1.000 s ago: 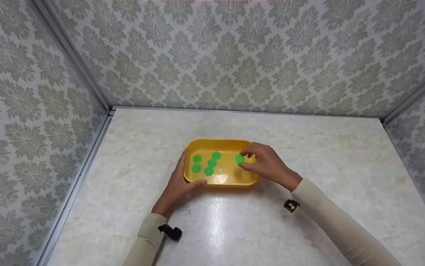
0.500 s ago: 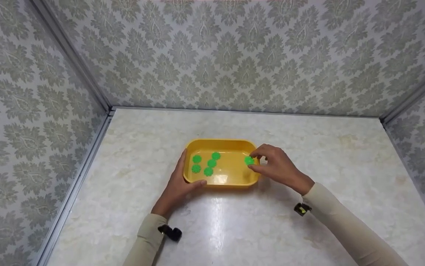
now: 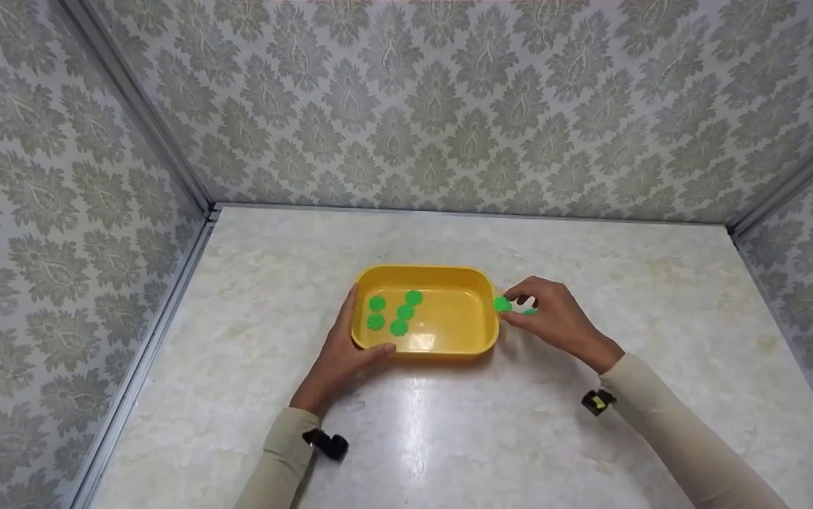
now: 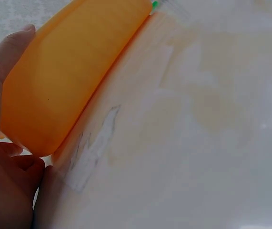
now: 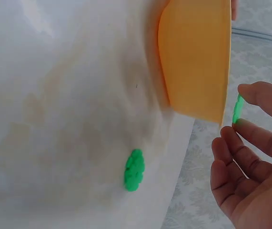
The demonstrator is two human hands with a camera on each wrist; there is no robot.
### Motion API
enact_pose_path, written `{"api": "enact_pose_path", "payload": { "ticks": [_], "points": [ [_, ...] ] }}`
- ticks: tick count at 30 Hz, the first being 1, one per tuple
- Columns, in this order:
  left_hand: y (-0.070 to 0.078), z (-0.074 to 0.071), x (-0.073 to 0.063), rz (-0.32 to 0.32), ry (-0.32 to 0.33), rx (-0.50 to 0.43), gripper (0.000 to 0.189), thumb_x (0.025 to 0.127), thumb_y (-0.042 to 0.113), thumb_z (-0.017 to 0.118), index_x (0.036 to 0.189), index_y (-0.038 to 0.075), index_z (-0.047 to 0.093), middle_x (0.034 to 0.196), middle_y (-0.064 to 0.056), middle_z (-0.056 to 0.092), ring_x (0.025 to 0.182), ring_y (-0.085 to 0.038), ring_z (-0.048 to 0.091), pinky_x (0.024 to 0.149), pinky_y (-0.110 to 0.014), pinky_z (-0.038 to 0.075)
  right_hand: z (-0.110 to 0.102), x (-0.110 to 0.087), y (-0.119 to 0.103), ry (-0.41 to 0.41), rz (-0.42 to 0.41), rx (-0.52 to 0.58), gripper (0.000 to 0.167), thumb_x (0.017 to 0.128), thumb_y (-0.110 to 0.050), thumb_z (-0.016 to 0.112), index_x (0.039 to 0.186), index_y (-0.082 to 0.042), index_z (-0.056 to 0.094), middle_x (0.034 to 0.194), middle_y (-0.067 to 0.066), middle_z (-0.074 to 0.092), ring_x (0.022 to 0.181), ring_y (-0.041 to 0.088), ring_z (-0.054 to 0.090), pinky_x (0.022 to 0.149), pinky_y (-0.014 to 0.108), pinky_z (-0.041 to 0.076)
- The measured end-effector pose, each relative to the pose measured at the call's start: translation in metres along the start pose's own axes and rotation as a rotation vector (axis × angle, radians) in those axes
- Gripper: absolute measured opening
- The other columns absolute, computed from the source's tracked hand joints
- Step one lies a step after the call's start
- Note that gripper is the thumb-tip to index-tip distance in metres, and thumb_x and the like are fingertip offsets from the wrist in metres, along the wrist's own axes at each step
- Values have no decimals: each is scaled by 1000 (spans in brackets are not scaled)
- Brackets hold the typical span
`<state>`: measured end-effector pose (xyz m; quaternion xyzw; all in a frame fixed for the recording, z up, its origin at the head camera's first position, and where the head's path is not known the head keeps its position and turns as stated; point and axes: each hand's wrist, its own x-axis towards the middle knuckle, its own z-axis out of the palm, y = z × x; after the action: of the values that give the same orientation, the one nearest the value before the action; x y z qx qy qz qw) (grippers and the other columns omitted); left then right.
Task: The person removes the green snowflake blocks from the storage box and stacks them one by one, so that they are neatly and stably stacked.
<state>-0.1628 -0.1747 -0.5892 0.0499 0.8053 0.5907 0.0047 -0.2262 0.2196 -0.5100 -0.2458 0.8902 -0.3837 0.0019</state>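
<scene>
A yellow rectangular tray (image 3: 459, 311) stands on the table, with several green scalloped discs (image 3: 406, 312) lying flat in its left half. My left hand (image 3: 343, 353) grips the tray's near left corner, thumb on the front side and fingers along the left end. Between thumb and index finger, my right hand (image 3: 553, 318) pinches another green disc (image 3: 502, 305) at the tray's right rim; it appears edge-on in the right wrist view, raised about level with the rim. Below that hand, one more green disc (image 5: 135, 170) lies on the table, mostly hidden by the hand in the head view.
The pale marbled table (image 3: 237, 367) extends around the tray. Patterned wall panels (image 3: 435, 106) enclose it at the back and both sides, with a grey metal strip (image 3: 141, 353) along the left edge. A small black camera (image 3: 326, 445) sits at the left wrist.
My right hand has moved right with the pinched disc, from over the tray's right part to its right rim. Part of the disc on the table now shows below it. The left hand stays put.
</scene>
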Motion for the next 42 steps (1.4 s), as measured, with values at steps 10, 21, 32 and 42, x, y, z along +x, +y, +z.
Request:
{"api": "enact_pose_path", "payload": {
  "ticks": [10, 21, 32, 42],
  "points": [
    [-1, 1, 1, -6, -2, 13, 128, 86, 32, 96, 179, 31, 8, 183, -3, 20, 167, -27, 21, 134, -56, 19, -3, -8, 18, 25, 71, 9, 18, 97, -22, 88, 113, -15, 85, 109, 0, 78, 103, 30, 72, 87, 50, 57],
    [-1, 1, 0, -5, 3, 27, 128, 86, 36, 96, 179, 31, 8, 183, -3, 19, 167, -27, 21, 134, -55, 20, -9, -12, 39, 38, 115, -1, 18, 98, -26, 87, 112, -15, 85, 111, 1, 78, 105, 30, 70, 89, 48, 54],
    [-1, 1, 0, -2, 3, 21, 128, 87, 35, 96, 179, 31, 7, 183, -2, 19, 168, -25, 20, 134, -55, 18, -10, -19, 60, 27, 210, -47, 26, 97, -23, 87, 117, -7, 83, 115, 8, 79, 105, 28, 70, 94, 49, 57],
    [-2, 1, 0, 0, 2, 13, 128, 87, 34, 96, 179, 33, 7, 183, -1, 20, 168, -25, 20, 135, -54, 17, -6, -19, 67, 3, 248, -51, 29, 97, -24, 87, 119, -6, 82, 115, 10, 78, 106, 28, 71, 96, 53, 58]
  ]
}}
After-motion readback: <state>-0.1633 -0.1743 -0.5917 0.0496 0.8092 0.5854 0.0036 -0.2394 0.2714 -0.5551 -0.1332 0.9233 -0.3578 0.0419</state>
